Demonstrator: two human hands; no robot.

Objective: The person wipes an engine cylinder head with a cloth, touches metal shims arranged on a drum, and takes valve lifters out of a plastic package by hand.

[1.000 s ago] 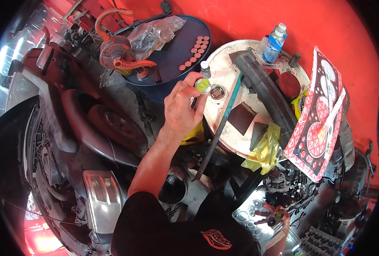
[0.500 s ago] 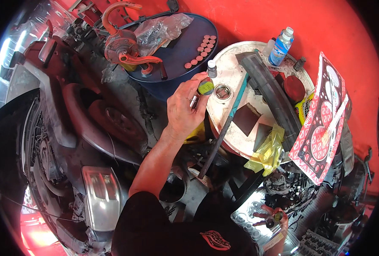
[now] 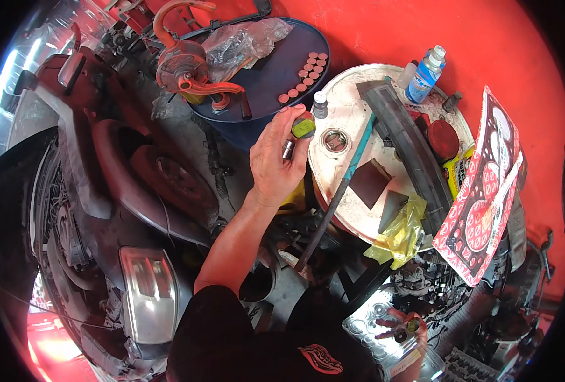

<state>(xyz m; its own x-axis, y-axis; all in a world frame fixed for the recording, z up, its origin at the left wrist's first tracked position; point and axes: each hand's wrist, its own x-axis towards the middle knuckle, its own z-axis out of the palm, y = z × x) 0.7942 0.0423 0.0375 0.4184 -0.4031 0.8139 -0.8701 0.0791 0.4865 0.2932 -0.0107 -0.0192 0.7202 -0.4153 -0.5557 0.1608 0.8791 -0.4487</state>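
My left hand (image 3: 272,155) is raised beside the white drum, closed, with thumb and fingertips pinching a small round piece (image 3: 304,129) that has a yellow-green marked face. A short shiny metal cylinder (image 3: 288,149) is tucked between the palm and fingers of the same hand. Lower right, my right hand (image 3: 416,332) is over a clear plastic tray (image 3: 366,317) with round recesses. It is curled around a similar round piece (image 3: 413,325) with a yellowish face. A dark ring shape sits by its fingertips, too small to name.
The white drum top (image 3: 339,184) carries a small bottle (image 3: 320,105), a blue-labelled bottle (image 3: 425,74), a long dark bar (image 3: 404,149), sandpaper (image 3: 369,183) and yellow plastic (image 3: 400,237). A red-white gasket pack (image 3: 483,197) leans at right. A blue drum (image 3: 266,76) holds a hand pump (image 3: 183,67).
The whole view has shifted slightly. My left hand keeps its pinch, and the round piece's face has tilted a little. My right hand stays by the tray with its piece.
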